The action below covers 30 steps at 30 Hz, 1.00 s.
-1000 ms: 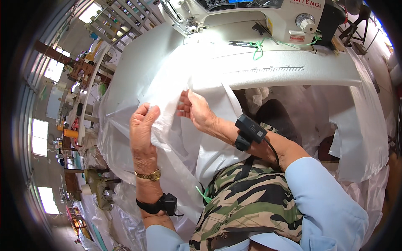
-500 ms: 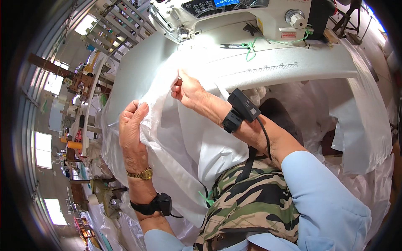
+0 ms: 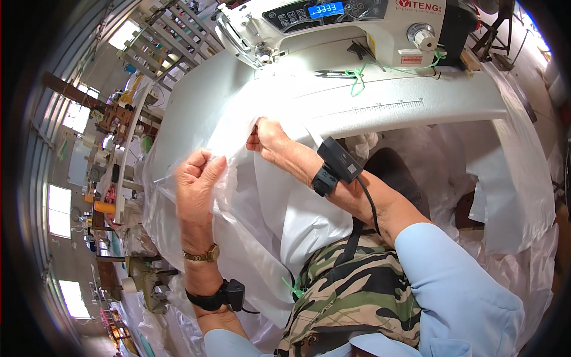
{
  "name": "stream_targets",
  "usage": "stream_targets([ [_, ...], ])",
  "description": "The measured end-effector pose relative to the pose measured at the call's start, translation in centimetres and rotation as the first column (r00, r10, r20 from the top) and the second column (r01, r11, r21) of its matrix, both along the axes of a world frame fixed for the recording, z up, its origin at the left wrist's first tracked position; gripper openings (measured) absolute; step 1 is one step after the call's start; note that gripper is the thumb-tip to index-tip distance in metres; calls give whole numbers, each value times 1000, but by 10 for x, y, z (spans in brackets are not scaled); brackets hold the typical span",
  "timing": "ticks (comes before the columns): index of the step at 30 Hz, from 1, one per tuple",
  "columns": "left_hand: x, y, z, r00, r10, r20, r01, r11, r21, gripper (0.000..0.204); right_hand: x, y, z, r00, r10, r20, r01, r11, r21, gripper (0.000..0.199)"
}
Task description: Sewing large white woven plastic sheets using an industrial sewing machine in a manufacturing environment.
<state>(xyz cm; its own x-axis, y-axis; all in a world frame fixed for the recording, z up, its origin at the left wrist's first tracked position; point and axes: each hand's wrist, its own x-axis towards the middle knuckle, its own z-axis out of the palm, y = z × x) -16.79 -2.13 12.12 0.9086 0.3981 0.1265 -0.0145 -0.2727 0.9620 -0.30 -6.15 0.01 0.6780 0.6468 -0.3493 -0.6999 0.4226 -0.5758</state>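
Thin white fabric (image 3: 235, 205) hangs from the sewing machine's bed down over my lap. My left hand (image 3: 199, 178) pinches its edge between thumb and fingers, left of centre. Farther up and to the right, my right hand (image 3: 266, 138) is closed on the same fabric, fingers curled in. Beyond both hands stands a white sewing machine (image 3: 380, 41); its needle area (image 3: 264, 55) is brightly lit, and the fabric near it is washed out by glare. I cannot make out whether the cloth lies under the presser foot.
A printed ruler scale (image 3: 380, 108) runs along the table's front edge. Green thread (image 3: 357, 83) and a dark pen-like tool (image 3: 335, 74) lie before the machine. More translucent white material (image 3: 511, 196) drapes at right. Metal racks (image 3: 169, 38) stand at the far left.
My right hand has come down slightly toward me with the fabric. My left hand has shifted a little right. The view has tilted slightly, showing more of the machine.
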Motion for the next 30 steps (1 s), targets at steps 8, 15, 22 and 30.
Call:
stream_targets([
  [8,-10,-16,-10,989,-33,-145,68,968,244,12,-17,-41,2,688,272,673,-253,959,-129,33],
  [15,-23,-31,-24,990,-24,-138,75,922,379,15,-38,-116,-9,760,64,647,141,955,-260,36],
  [22,-15,-52,-25,999,-55,-2,43,761,647,15,-109,-66,-30,154,278,948,-81,960,-268,28],
  [30,-25,-56,-60,997,-10,-75,49,839,542,17,-71,-147,-33,-370,282,885,268,945,-189,17],
])
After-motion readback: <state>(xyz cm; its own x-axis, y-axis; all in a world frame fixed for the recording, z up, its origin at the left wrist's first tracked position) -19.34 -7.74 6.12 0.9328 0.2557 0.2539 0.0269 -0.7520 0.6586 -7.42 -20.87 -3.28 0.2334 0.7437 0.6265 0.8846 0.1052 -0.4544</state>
